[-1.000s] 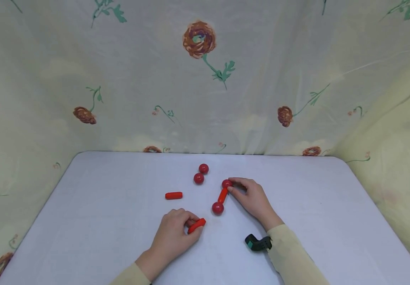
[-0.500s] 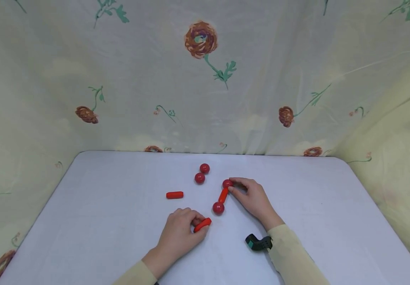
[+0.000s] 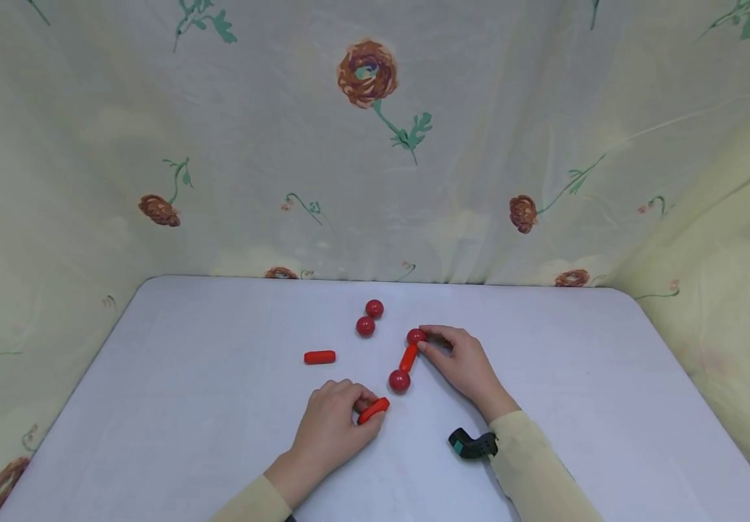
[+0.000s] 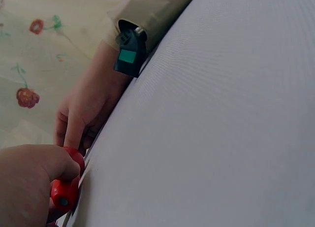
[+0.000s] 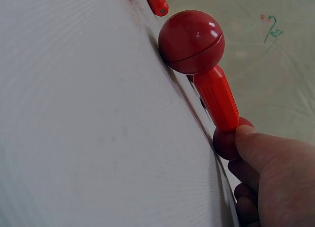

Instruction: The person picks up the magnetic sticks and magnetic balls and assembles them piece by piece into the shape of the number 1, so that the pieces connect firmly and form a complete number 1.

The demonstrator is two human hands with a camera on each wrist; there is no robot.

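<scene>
My left hand (image 3: pixel 335 420) pinches a short red rod (image 3: pixel 373 411) between thumb and fingers, low over the white table. To its right, another red rod (image 3: pixel 409 358) joins two dark red balls, dumbbell-like. The nearer ball (image 3: pixel 399 381) stands free of both hands. On the farther ball (image 3: pixel 416 336), my right hand (image 3: pixel 464 368) has its thumb and fingertips. In the right wrist view the joining rod (image 5: pixel 216 98) runs between both balls, and the left hand's rod (image 5: pixel 157 3) shows at the top, apart from the near ball (image 5: pixel 192 42).
Two loose red balls (image 3: pixel 365 326) lie close together farther back. A single red rod (image 3: pixel 319 357) rests left of them, beyond the left hand. A black band with a green patch (image 3: pixel 472 444) sits at the right wrist. Flowered cloth (image 3: pixel 244 145) hangs behind the table (image 3: pixel 185 362).
My left hand has moved a little to the right with its red rod, closer to the near ball. The right hand keeps its place on the farther ball.
</scene>
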